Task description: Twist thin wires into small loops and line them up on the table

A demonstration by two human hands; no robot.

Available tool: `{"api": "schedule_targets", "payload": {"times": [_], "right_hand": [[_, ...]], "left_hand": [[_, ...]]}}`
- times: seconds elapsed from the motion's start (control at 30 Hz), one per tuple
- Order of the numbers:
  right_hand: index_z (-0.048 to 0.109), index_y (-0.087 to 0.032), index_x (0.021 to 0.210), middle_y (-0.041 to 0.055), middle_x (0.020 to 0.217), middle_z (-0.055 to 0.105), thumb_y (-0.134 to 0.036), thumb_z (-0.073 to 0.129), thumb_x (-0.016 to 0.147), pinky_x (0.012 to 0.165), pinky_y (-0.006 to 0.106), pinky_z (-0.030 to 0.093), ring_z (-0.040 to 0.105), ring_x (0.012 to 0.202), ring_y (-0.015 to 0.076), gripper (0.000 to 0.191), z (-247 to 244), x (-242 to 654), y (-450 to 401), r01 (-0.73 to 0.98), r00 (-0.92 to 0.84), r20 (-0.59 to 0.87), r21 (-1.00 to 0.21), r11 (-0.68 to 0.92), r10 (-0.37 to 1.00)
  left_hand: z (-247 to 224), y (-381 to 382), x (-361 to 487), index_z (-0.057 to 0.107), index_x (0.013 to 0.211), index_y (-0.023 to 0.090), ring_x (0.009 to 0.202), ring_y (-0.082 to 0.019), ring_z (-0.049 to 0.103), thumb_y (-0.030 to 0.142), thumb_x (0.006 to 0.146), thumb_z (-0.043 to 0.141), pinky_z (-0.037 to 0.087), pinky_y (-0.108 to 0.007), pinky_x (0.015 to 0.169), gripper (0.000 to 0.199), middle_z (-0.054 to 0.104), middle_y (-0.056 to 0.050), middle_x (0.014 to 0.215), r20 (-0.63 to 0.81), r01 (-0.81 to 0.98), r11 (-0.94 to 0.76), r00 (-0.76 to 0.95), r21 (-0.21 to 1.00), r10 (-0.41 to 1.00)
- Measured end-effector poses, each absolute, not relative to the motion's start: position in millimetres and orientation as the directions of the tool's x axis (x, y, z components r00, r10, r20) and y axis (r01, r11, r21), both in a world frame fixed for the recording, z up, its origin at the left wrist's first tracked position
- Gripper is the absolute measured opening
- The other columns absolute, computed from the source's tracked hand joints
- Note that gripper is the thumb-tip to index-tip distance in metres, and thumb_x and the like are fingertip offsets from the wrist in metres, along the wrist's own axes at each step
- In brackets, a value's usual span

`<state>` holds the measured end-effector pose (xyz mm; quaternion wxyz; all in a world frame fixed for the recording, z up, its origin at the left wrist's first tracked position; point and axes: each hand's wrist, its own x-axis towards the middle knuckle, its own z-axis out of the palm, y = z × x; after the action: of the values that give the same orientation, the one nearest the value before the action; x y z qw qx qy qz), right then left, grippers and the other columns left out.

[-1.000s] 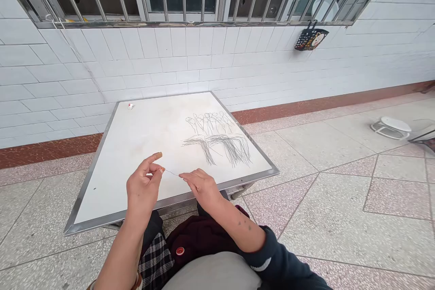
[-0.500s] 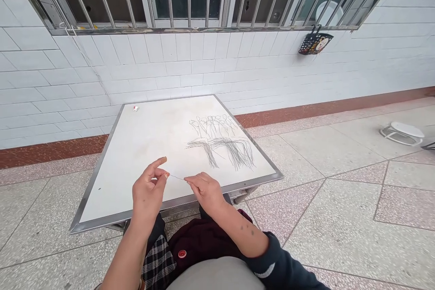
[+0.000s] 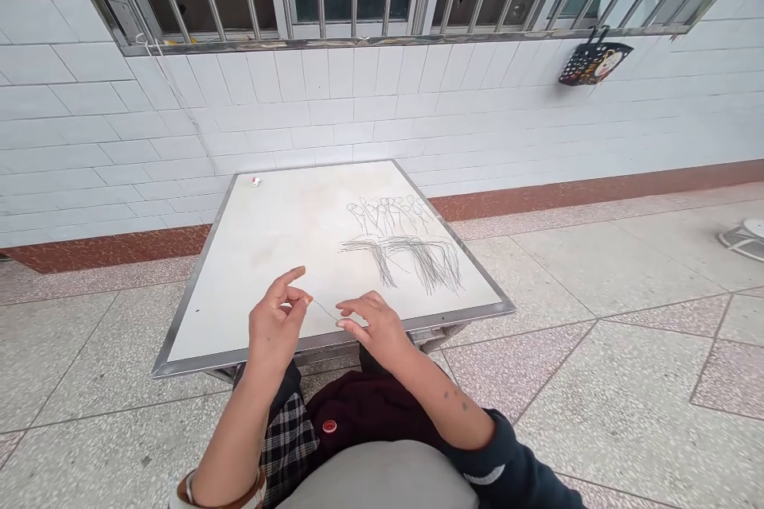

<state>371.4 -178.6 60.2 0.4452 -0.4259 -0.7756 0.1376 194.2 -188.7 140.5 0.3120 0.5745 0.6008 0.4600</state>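
My left hand (image 3: 275, 324) pinches one end of a thin dark wire (image 3: 324, 308) between thumb and index finger, its other fingers raised. The wire slants down to the right, toward my right hand (image 3: 382, 334). There the thumb and index finger are spread apart, and the wire's far end lies close to the thumb tip; whether they touch I cannot tell. Both hands are above the near edge of a white table (image 3: 274, 231). Beyond my right hand lie bent wires in a loose bunch (image 3: 426, 264), and behind them several wires with looped ends (image 3: 387, 211).
A small red-and-white item (image 3: 256, 182) sits in the table's far left corner. Behind the table stands a white tiled wall (image 3: 328, 107) with a barred window. A patterned bag (image 3: 594, 62) hangs from the bars. At far right a stool (image 3: 746, 238) stands on the floor.
The right thumb and index finger have parted from their pinch on the wire's end. My left hand still pinches the wire. The whole view has shifted slightly.
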Motion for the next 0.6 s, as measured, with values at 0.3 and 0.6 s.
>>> {"api": "schedule_targets", "payload": {"times": [0.3,0.6], "right_hand": [[0.068,-0.024,0.097,0.0032,0.089,0.069,-0.026,0.057,0.089,0.068,0.027,0.052,0.064,0.079,0.0145,0.014,83.4,353.3,-178.9,0.249,-0.107,0.535,-0.802,0.543,0.838],[0.068,-0.021,0.088,0.0020,0.081,0.068,-0.024,0.054,0.089,0.062,0.024,0.046,0.060,0.073,0.0135,0.014,91.3,356.8,-184.4,0.227,-0.138,0.523,-0.810,0.540,0.841]], "left_hand": [[144.8,-196.2,207.6,0.050,0.130,0.021,0.065,-0.014,0.054,0.038,0.074,0.062,0.050,-0.028,0.063,0.059,0.066,0.000,0.076,0.033,0.219,-0.033,0.005,0.975,0.999],[144.8,-198.6,204.3,0.049,0.130,0.015,0.058,-0.011,0.048,0.033,0.073,0.065,0.043,-0.024,0.055,0.063,0.063,0.000,0.072,-0.064,0.065,0.058,0.092,0.996,0.994]]}}
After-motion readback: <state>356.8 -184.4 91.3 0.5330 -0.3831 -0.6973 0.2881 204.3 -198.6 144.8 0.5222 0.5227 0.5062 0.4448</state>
